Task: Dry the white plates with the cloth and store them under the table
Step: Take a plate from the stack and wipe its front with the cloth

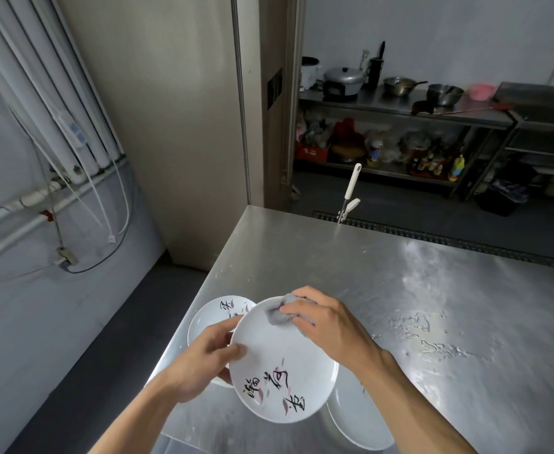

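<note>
A white plate [282, 365] with black brush writing and pink petals is held tilted above the steel table [400, 290]. My left hand [203, 362] grips its left rim, thumb on the face. My right hand [325, 317] presses a bunched grey cloth [277, 314] against the plate's upper part. A second white plate [215, 311] with the same pattern lies on the table behind the held one, near the table's left edge. A third white plate [354, 421] lies below my right forearm, partly hidden.
Water drops and wet streaks [433, 339] cover the table to the right. A white-handled tool [349, 191] leans at the table's far edge. Beyond stands a steel shelf [400, 109] with pots and bowls. The floor drops off left of the table.
</note>
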